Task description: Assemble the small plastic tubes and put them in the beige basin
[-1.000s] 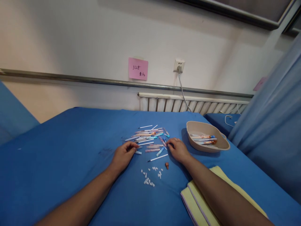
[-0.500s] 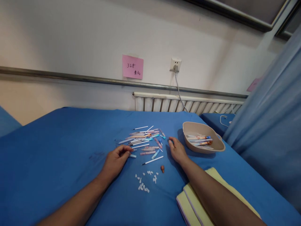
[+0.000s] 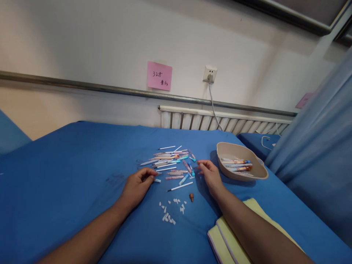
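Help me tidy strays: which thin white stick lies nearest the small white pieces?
The dark-tipped thin white stick between the small white pieces and the colourful pens; other white sticks lie farther back.

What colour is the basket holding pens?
The basket is light brown, best seen in the head view.

Wht wall point(image 3: 110, 44) w/ rad. point(image 3: 189, 119) below

We see soft, fairly dim light. Just left of the right grip point(image 3: 211, 176), a shadow falls on the blue cloth point(image 3: 68, 176); the basket point(image 3: 231, 149) beyond casts another. The grip's fingertips point(image 3: 202, 162) blur slightly, and wide-angle distortion stretches the forearm point(image 3: 242, 220) behind it.
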`<state>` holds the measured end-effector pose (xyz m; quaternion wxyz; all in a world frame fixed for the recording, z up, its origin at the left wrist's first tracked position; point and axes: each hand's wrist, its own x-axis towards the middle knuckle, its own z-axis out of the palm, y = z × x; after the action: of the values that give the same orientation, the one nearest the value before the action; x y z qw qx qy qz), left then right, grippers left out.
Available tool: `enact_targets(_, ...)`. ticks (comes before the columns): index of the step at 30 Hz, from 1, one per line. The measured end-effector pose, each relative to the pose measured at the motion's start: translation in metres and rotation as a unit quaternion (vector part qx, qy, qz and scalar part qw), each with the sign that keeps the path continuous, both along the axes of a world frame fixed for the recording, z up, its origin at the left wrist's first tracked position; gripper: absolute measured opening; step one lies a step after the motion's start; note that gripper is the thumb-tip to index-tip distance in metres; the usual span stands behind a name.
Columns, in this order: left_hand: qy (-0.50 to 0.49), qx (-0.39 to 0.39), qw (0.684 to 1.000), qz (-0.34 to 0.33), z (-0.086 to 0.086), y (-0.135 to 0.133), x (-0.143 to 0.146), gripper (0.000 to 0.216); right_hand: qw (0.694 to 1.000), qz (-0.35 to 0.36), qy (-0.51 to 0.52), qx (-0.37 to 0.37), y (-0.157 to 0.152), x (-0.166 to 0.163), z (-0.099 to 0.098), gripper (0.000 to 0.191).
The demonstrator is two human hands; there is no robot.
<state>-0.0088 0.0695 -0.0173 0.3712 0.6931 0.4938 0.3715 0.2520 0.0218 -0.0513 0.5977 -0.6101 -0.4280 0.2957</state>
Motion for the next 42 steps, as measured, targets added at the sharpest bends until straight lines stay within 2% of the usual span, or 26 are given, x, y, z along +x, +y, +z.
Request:
enact_targets(2,0.003,-0.003,1.0,0.004,0.0,-0.001,0.0,0.02,0.998,-0.002,-0.063,-0.023,0.002,0.009,-0.006,0.028)
enact_targets(5,0.001,-0.006,1.0,0.003,0.002,-0.002,0.002,0.019,0.995,0.0,-0.101,-0.02,0.005,0.014,-0.01,0.026)
enact_targets(7,-0.005,-0.008,1.0,0.002,0.004,-0.002,0.003,0.018,0.984,0.011,-0.179,-0.02,0.01,0.014,-0.009,0.029)
enact_targets(11,-0.008,-0.008,1.0,0.0,0.005,0.0,0.003,0.017,0.916,0.025,-0.396,-0.064,0.026,0.013,-0.003,0.038)
enact_targets(15,-0.013,-0.014,1.0,-0.012,0.002,0.002,0.002,0.017,0.877,0.034,-0.47,-0.092,0.038,0.013,0.0,0.036)
enact_targets(24,-0.022,-0.03,0.999,-0.019,0.003,0.0,0.002,0.016,0.874,0.065,-0.478,-0.06,0.017,0.003,0.005,0.023)
enact_targets(27,-0.027,-0.031,0.999,-0.02,0.002,0.0,0.002,0.015,0.883,0.076,-0.46,-0.057,0.012,-0.001,0.007,0.02)
enact_targets(34,-0.016,-0.031,0.999,-0.018,0.002,0.0,0.001,0.017,0.925,0.041,-0.367,-0.094,0.021,0.004,0.006,0.012)
enact_targets(42,-0.014,-0.026,0.999,-0.021,0.002,-0.001,0.002,0.016,0.933,0.056,-0.341,-0.105,0.025,0.011,0.004,0.011)
